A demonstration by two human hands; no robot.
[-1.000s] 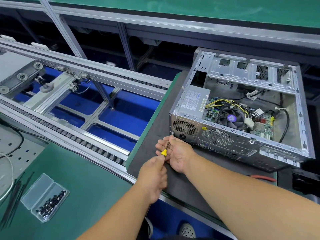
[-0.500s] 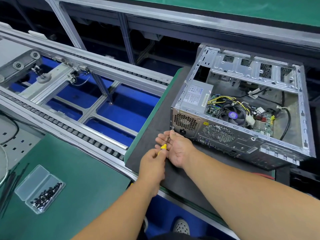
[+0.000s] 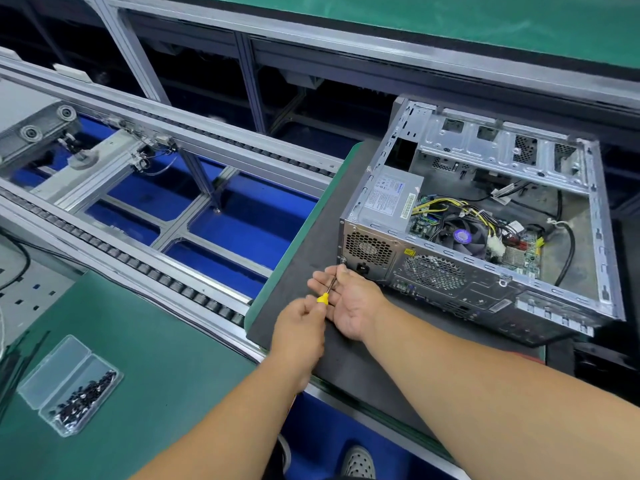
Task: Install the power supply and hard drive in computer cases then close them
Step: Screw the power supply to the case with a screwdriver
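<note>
An open computer case lies on its side on a dark pallet, its rear panel facing me. A grey power supply sits in the case's near left corner beside the motherboard and CPU fan. My left hand grips the yellow handle of a small screwdriver. Its tip points at a screw on the rear panel's left edge. My right hand lies palm up under the shaft, its fingers steadying it near the tip.
A clear plastic box of black screws lies open on the green mat at lower left, with black cable ties beside it. A roller conveyor with blue floor below runs between the mat and the pallet.
The view has shifted slightly; both hands stay at the rear panel's left edge with the screwdriver on the same screw.
</note>
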